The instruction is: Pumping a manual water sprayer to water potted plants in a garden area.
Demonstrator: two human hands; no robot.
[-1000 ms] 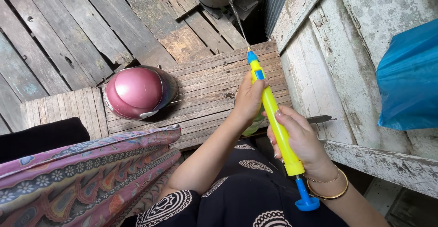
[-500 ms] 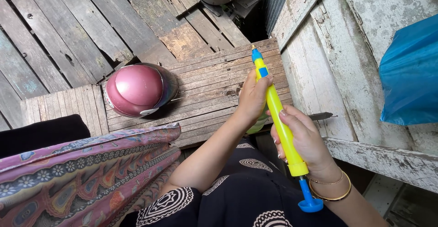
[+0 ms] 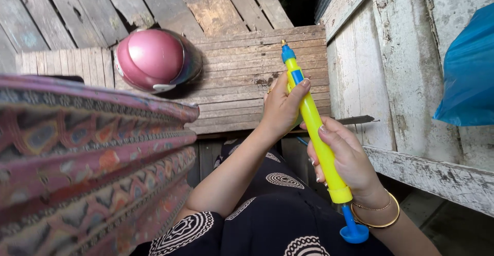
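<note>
A long yellow water squirter (image 3: 314,124) with a blue nozzle and a blue plunger handle points away from me, tilted up and to the left. My left hand (image 3: 282,107) grips its front part just behind the nozzle. My right hand (image 3: 346,159) wraps the rear of the yellow barrel, just above the blue plunger handle that sticks out near my wrist with gold bangles. No water leaves the nozzle. Something pale green shows faintly behind my left hand.
A pink helmet (image 3: 153,60) lies on the slatted wooden platform (image 3: 242,75) ahead. A patterned purple cloth (image 3: 87,158) fills the left. Weathered white planks (image 3: 411,81) and a blue plastic bag (image 3: 468,75) stand at the right. A black patterned garment (image 3: 267,220) covers my lap.
The thin stream of water from the nozzle has stopped. The view has dropped lower and closer, so the cloth looms larger. Both hands keep their hold on the squirter.
</note>
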